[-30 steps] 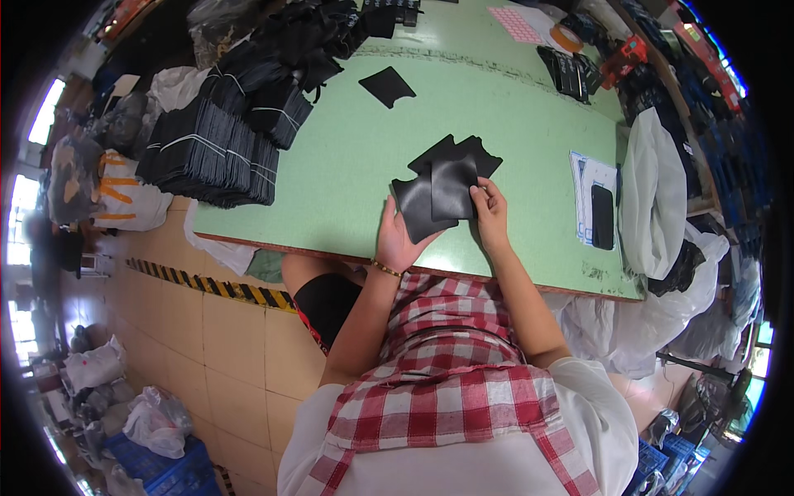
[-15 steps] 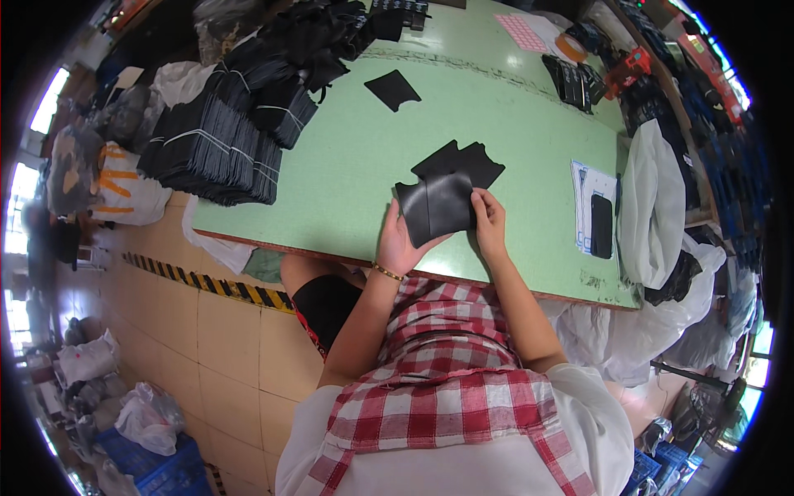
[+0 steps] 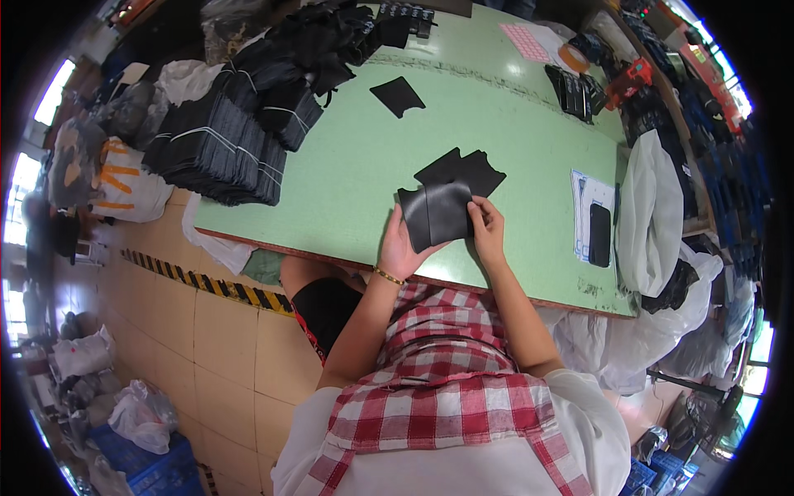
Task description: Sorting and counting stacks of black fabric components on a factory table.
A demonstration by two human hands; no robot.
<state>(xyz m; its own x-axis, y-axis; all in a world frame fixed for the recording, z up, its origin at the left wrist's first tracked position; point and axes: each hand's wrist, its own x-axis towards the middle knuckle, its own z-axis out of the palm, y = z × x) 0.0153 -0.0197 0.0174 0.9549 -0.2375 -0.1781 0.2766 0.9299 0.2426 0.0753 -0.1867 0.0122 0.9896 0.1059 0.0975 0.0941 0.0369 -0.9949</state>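
Note:
Between my hands is a black leather-like piece point(image 3: 438, 217) with a notched edge and a seam or fold line across it. My left hand point(image 3: 402, 248) grips its left and lower edge, the palm partly beneath it. On its right edge, my right hand point(image 3: 487, 223) pinches with thumb and fingers. Just beyond, partly covered by the held piece, more notched black pieces point(image 3: 478, 171) lie on the green table point(image 3: 347, 182). Another single black piece point(image 3: 398, 97) rests farther off, toward the far left.
Tied stacks of black pieces point(image 3: 217, 153) stand at the table's left, with a loose black heap point(image 3: 310, 45) behind. At right lie a phone point(image 3: 600, 235) on paper sheets and a white plastic bag point(image 3: 653, 215). A tape roll point(image 3: 573, 58) sits at the far right.
The held black piece has tilted slightly and shifted a little toward me, with both hands still on it. The whole view has moved slightly.

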